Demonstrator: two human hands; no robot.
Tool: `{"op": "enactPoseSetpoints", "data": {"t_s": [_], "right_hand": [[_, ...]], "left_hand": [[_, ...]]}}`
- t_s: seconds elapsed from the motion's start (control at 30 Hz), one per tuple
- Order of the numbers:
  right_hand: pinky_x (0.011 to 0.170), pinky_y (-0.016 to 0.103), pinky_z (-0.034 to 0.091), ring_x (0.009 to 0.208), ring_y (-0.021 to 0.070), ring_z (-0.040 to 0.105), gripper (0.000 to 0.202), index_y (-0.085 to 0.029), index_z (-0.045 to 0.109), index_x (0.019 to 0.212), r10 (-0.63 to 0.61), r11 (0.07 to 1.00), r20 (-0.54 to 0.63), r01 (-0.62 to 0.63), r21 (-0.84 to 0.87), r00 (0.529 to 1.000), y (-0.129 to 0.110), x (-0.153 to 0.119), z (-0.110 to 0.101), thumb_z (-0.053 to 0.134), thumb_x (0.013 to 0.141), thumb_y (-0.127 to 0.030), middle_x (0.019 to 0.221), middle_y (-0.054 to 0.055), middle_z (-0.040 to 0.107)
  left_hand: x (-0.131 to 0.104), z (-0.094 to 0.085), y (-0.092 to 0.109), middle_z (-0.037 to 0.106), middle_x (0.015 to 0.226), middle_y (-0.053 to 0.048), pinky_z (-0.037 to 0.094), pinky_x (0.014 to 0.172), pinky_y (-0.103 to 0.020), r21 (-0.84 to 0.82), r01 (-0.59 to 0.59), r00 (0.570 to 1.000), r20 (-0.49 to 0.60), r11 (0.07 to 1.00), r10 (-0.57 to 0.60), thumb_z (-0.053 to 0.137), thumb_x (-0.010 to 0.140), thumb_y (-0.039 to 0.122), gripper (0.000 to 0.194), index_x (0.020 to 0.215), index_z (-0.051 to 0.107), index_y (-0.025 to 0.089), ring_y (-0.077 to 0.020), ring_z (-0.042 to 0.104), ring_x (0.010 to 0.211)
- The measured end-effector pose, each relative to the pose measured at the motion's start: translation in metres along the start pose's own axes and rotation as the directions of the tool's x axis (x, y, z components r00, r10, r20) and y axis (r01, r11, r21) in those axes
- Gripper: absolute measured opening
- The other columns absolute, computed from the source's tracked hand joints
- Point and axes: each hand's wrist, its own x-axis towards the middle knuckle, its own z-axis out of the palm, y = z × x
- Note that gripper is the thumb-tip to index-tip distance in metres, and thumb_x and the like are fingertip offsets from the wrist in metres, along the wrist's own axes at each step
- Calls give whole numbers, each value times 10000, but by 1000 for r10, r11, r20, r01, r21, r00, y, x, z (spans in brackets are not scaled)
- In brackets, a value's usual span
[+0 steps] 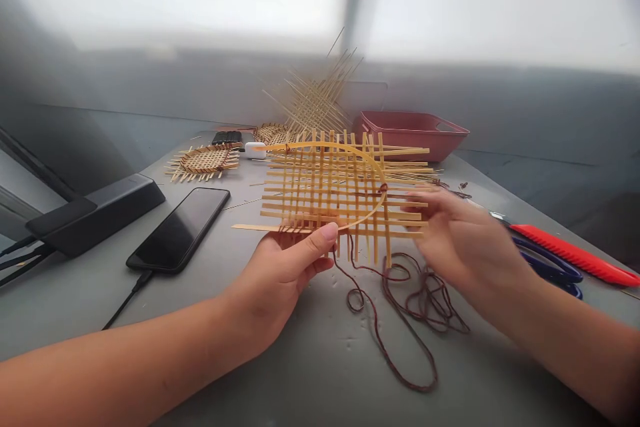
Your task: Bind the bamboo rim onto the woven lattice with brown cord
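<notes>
My left hand grips the near edge of a woven bamboo lattice, thumb on top and fingers underneath. A bent bamboo strip curves over the lattice, its lower part pinched under that thumb. Brown cord ties the strip to the lattice on the right, and more is wound round the strip near my left fingers. Loose cord hangs from the near edge and lies in loops on the table. My right hand is at the lattice's right side, slightly blurred, its fingertips partly behind the strip ends; whether it grips anything is unclear.
A phone on a cable and a black power strip lie left. Finished woven pieces, a white case, a loose lattice and a pink basket stand behind. Scissors and a red cutter lie right.
</notes>
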Motion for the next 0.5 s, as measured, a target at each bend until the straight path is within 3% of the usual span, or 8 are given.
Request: {"op": "enactPoseSetpoints", "data": {"t_s": [0.07, 0.1, 0.13, 0.2, 0.23, 0.3, 0.4, 0.5], "right_hand": [[742, 360, 458, 757, 175, 543, 77, -275, 641, 746, -274, 960, -181, 255, -118, 945, -8, -2, -5, 696, 788, -241, 795, 4, 560], [764, 365, 454, 778, 176, 550, 84, -284, 660, 778, -485, 858, -155, 433, -278, 861, -13, -6, -6, 695, 807, -213, 813, 7, 571], [790, 373, 456, 828, 188, 566, 117, -289, 678, 808, -686, 648, -11, 605, -463, 727, -17, -11, -6, 704, 805, -175, 856, 19, 591], [810, 375, 456, 821, 187, 585, 190, -302, 696, 867, -792, 168, 400, 793, -585, 462, -23, -23, -3, 742, 785, -138, 855, 16, 633], [805, 373, 464, 827, 192, 593, 195, -300, 698, 891, -760, 30, 517, 817, -576, 393, -25, -27, -1, 748, 791, -140, 855, 19, 652], [785, 373, 484, 838, 209, 614, 154, -289, 703, 905, -704, -108, 635, 837, -537, 316, -27, -31, 2, 737, 818, -166, 835, 28, 679], [750, 358, 502, 805, 201, 641, 85, -277, 699, 877, -709, -88, 599, 796, -598, 372, -35, -21, -6, 704, 857, -194, 836, 28, 703], [652, 315, 500, 734, 184, 658, 54, -249, 688, 832, -651, 61, 420, 596, -801, 632, -45, 3, -32, 665, 878, -237, 822, 18, 728]], "left_hand": [[1, 0, -1, 690, 1183, -7, 427, 841, -288, 4, 0, 1000, -19, 1000, 0, 762, 798, 384, 275, 1044, 707, 274, -189, 572, 1088], [2, 0, -1, 688, 1185, -6, 428, 839, -287, 13, 2, 1000, -22, 1000, -1, 762, 798, 387, 286, 1055, 701, 276, -187, 573, 1077], [2, 0, -2, 684, 1192, -6, 429, 840, -289, 27, 5, 1000, -15, 1000, -5, 760, 799, 392, 299, 1069, 696, 279, -186, 573, 1071], [2, 0, -3, 680, 1194, -14, 431, 846, -298, 67, 8, 1000, 12, 998, -8, 751, 805, 401, 315, 1089, 694, 276, -192, 570, 1068], [2, 1, -3, 679, 1190, -20, 433, 852, -305, 88, 7, 1000, 28, 996, -10, 745, 810, 402, 317, 1095, 696, 272, -198, 570, 1069], [1, 2, -4, 678, 1183, -34, 439, 865, -320, 111, 0, 998, 60, 994, -7, 727, 825, 396, 310, 1102, 700, 260, -211, 572, 1077], [1, 2, -4, 677, 1204, -35, 443, 868, -322, 112, 5, 999, 41, 994, -9, 730, 823, 399, 321, 1108, 696, 257, -218, 572, 1103], [3, 1, -3, 678, 1223, -24, 446, 840, -291, 88, 18, 1000, -19, 996, -17, 755, 801, 419, 342, 1097, 690, 261, -195, 578, 1092]]}}
